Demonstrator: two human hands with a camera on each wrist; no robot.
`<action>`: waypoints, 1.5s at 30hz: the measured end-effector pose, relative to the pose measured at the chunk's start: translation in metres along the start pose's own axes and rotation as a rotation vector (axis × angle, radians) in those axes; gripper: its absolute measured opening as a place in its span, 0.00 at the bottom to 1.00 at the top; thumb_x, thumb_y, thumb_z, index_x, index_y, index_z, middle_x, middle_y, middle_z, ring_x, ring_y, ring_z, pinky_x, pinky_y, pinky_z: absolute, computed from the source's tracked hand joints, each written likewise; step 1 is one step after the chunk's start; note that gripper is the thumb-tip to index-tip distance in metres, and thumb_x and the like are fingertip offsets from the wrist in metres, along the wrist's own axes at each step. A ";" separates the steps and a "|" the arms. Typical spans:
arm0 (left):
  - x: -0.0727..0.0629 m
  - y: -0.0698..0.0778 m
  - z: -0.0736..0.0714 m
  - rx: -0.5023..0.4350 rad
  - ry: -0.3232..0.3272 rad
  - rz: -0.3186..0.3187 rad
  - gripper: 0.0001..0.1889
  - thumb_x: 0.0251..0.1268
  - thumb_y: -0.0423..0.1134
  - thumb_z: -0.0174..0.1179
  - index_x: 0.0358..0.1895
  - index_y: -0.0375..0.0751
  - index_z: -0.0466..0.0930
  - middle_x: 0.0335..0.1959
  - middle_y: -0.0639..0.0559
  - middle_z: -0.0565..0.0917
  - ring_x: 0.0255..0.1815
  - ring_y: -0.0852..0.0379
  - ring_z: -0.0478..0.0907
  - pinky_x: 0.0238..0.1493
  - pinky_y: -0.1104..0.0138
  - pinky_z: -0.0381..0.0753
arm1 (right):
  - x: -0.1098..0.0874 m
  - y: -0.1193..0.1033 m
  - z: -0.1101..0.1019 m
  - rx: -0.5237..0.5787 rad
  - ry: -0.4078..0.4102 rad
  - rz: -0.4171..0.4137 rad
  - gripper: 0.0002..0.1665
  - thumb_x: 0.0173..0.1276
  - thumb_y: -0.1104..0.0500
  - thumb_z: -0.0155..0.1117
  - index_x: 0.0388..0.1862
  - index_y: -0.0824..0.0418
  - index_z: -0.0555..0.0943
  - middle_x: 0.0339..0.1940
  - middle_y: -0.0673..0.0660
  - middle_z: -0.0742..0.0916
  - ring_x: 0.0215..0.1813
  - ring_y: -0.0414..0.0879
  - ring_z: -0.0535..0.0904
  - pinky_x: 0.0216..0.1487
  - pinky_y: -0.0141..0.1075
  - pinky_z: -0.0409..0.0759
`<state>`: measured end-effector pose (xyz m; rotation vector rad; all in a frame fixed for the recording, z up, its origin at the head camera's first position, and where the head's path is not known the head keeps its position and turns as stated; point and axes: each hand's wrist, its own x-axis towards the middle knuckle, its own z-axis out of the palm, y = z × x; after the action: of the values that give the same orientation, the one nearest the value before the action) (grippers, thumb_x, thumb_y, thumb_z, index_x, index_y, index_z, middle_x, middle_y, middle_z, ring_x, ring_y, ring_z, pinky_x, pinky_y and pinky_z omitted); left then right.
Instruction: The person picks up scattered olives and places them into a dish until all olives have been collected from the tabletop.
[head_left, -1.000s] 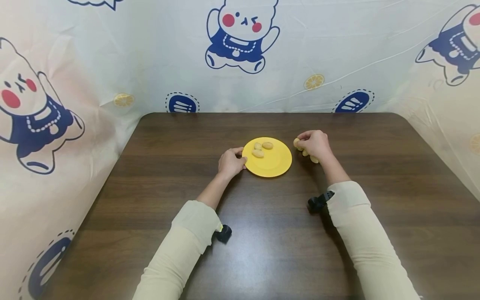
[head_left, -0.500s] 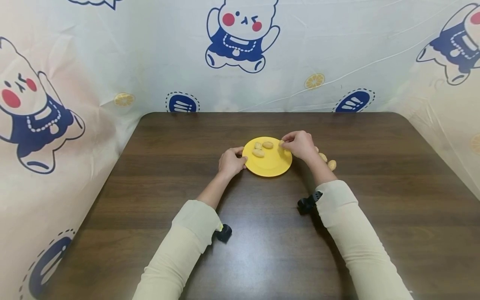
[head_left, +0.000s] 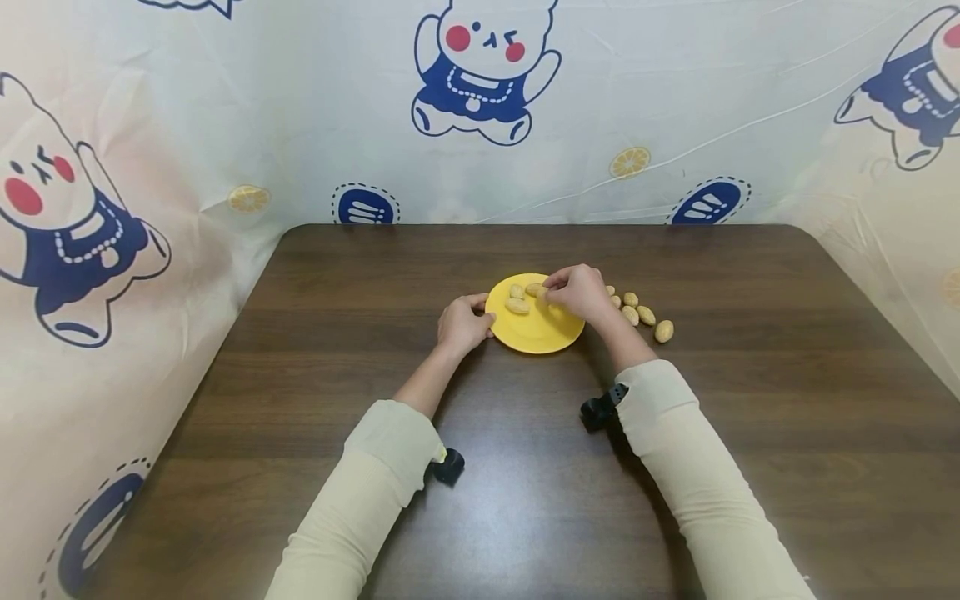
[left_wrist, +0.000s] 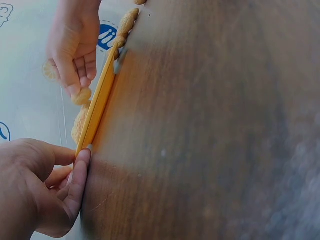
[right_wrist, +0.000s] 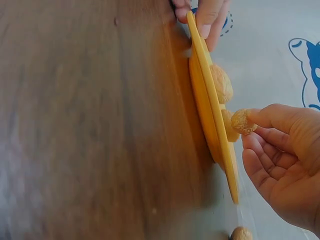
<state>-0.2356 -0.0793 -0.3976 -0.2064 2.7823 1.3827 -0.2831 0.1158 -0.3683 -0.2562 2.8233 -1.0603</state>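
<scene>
A round yellow plate (head_left: 534, 338) lies on the table with a few unshelled peanuts (head_left: 517, 306) on its left and back part. At its left rim my left hand (head_left: 462, 323) pinches the edge, thumb on one face and fingers on the other, as the left wrist view shows. My right hand (head_left: 581, 292) is over the plate's back right part. Between its thumb and fingertips it pinches one peanut (right_wrist: 243, 121), held just above the plate and close to the peanuts there. In the head view the fingers mostly cover this peanut.
Several more peanuts (head_left: 647, 315) lie in a loose group on the table to the right of the plate, partly behind the right wrist. The brown wooden table (head_left: 525, 467) ends at a printed cloth (head_left: 300, 125) at the back and sides.
My right hand has picked a peanut from the group on the right and carried it left over the plate, uncovering the group. The left hand and plate have stayed put.
</scene>
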 end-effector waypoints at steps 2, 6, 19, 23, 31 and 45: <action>0.000 0.000 0.000 -0.001 -0.001 0.000 0.22 0.61 0.36 0.60 0.60 0.44 0.74 0.43 0.54 0.80 0.19 0.65 0.77 0.22 0.73 0.70 | 0.000 -0.002 0.001 0.006 -0.012 0.003 0.13 0.60 0.58 0.65 0.42 0.62 0.85 0.36 0.56 0.86 0.44 0.49 0.75 0.41 0.37 0.72; 0.000 0.001 -0.001 0.001 0.002 0.001 0.22 0.61 0.37 0.60 0.60 0.44 0.74 0.43 0.54 0.80 0.19 0.64 0.78 0.23 0.73 0.70 | 0.002 -0.005 0.004 0.007 -0.021 0.008 0.13 0.60 0.57 0.66 0.42 0.61 0.85 0.37 0.56 0.86 0.45 0.50 0.75 0.43 0.39 0.73; -0.001 0.000 -0.001 -0.009 -0.005 0.008 0.22 0.61 0.37 0.59 0.60 0.44 0.74 0.41 0.54 0.81 0.18 0.64 0.78 0.23 0.72 0.71 | 0.004 -0.005 0.014 -0.014 -0.042 0.037 0.11 0.58 0.56 0.68 0.39 0.59 0.85 0.38 0.54 0.86 0.47 0.50 0.74 0.45 0.39 0.73; -0.001 -0.001 -0.001 -0.008 -0.004 0.013 0.22 0.61 0.36 0.60 0.60 0.43 0.74 0.41 0.54 0.81 0.19 0.64 0.78 0.22 0.73 0.71 | 0.005 -0.004 0.014 -0.011 -0.044 0.039 0.12 0.58 0.56 0.68 0.40 0.59 0.85 0.39 0.54 0.86 0.50 0.50 0.73 0.46 0.39 0.73; -0.002 -0.001 -0.002 -0.005 -0.003 0.017 0.22 0.61 0.36 0.59 0.60 0.43 0.74 0.40 0.54 0.81 0.19 0.64 0.77 0.21 0.73 0.71 | 0.004 -0.005 0.014 -0.014 -0.050 0.032 0.12 0.59 0.56 0.68 0.40 0.58 0.86 0.41 0.54 0.86 0.54 0.52 0.71 0.49 0.41 0.72; -0.002 0.000 -0.002 -0.015 -0.001 0.011 0.22 0.61 0.35 0.59 0.60 0.42 0.75 0.39 0.54 0.81 0.19 0.64 0.77 0.19 0.74 0.71 | 0.002 -0.003 0.011 -0.017 -0.060 0.016 0.13 0.60 0.55 0.66 0.42 0.58 0.86 0.46 0.56 0.84 0.54 0.52 0.72 0.48 0.40 0.73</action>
<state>-0.2334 -0.0802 -0.3964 -0.1913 2.7773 1.4065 -0.2825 0.1061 -0.3750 -0.2617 2.7777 -1.0083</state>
